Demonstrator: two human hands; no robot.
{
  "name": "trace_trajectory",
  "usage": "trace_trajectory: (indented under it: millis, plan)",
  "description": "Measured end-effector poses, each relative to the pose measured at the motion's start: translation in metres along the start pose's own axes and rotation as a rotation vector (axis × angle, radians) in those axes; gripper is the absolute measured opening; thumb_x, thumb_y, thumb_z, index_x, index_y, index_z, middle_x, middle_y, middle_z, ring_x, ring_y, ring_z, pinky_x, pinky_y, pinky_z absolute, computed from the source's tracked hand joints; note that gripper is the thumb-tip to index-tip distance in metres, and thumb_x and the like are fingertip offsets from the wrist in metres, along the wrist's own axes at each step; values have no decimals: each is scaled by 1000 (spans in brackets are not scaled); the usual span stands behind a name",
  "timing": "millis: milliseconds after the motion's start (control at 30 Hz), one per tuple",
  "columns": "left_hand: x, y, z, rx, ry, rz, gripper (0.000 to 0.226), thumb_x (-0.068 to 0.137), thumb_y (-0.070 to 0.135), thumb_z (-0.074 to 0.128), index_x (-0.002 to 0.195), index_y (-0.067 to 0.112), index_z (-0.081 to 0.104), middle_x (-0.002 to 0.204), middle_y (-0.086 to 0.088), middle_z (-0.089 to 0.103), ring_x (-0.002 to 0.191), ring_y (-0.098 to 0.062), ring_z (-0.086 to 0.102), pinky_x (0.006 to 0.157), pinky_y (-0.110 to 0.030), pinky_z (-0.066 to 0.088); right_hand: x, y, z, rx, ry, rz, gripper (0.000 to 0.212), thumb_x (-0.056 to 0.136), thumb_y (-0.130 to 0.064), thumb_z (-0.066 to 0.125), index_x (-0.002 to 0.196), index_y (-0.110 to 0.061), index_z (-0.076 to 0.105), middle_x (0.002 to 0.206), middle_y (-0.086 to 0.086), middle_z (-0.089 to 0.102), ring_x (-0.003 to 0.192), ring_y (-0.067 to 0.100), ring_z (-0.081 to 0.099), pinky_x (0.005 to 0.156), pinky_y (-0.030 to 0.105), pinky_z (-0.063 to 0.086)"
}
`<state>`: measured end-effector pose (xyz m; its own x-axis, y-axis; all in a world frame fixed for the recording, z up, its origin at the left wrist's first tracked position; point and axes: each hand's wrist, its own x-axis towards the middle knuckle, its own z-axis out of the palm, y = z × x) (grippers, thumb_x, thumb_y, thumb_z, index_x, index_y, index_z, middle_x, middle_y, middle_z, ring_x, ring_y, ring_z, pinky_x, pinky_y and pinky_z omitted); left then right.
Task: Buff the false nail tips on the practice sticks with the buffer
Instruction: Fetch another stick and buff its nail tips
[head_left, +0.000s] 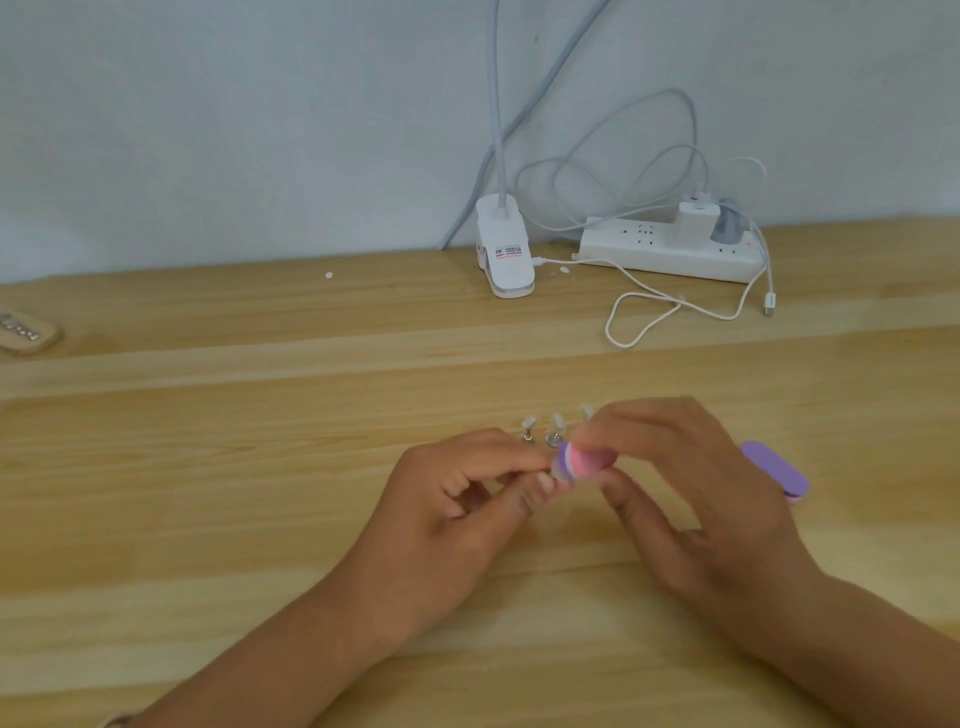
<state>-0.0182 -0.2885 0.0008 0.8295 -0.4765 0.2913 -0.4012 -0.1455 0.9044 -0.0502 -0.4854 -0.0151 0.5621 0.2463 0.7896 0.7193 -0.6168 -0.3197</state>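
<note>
My right hand (696, 499) grips a pink and purple buffer block (582, 464), blurred, between thumb and fingers. My left hand (457, 514) pinches something small at its fingertips, right against the buffer's left end; it is mostly hidden, so I cannot tell whether it is a practice stick. Just behind the hands, three practice sticks with white nail tips stand on the wooden table: one (529, 427), a second (557, 428), and a third (586, 411) half hidden by my right fingers.
A second purple buffer (775, 468) lies on the table right of my right hand. At the back stand a white clip lamp base (506, 254), a power strip (670, 249) with chargers and loose white cables (649, 317). A wooden piece (26, 332) lies far left.
</note>
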Motion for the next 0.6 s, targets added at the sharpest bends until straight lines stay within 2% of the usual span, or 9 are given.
trace_trajectory:
  millis: [100, 200, 300, 433, 600]
  plan:
    - [-1, 2, 0, 7, -8, 17, 15, 89, 18, 61, 92, 16, 76, 77, 8, 69, 72, -5, 63, 58, -23, 46, 0, -4, -3, -4, 52, -3, 24, 92, -6, 60, 113, -17, 64, 109, -3, 65, 106, 14, 61, 95, 23, 44]
    - [-3, 4, 4, 86, -23, 116, 16, 94, 15, 60, 92, 26, 71, 76, 6, 68, 69, -9, 64, 61, -27, 50, -3, -4, 2, 21, -13, -75, 26, 92, -2, 61, 114, -14, 66, 113, 2, 63, 108, 17, 61, 95, 26, 46]
    - [-4, 4, 3, 34, -23, 75, 16, 95, 14, 57, 90, 20, 71, 75, 4, 68, 64, -9, 65, 59, -19, 49, 0, 2, -2, 8, 13, -19, 26, 93, -3, 59, 115, -17, 65, 112, -2, 62, 110, 15, 60, 96, 25, 45]
    - [-4, 7, 4, 8, -66, 83, 20, 96, 10, 55, 92, 24, 69, 70, 9, 66, 61, -5, 63, 60, -12, 44, -6, -4, 4, 36, -14, -100, 23, 95, -3, 59, 116, -12, 63, 114, 2, 63, 110, 18, 60, 96, 28, 45]
    - [-5, 5, 3, -116, -77, 23, 18, 97, 16, 52, 89, 13, 68, 74, -4, 66, 62, -13, 65, 59, -11, 45, -2, 1, 0, 18, 18, -41, 24, 94, -3, 59, 114, -15, 63, 114, -3, 60, 111, 14, 58, 97, 25, 44]
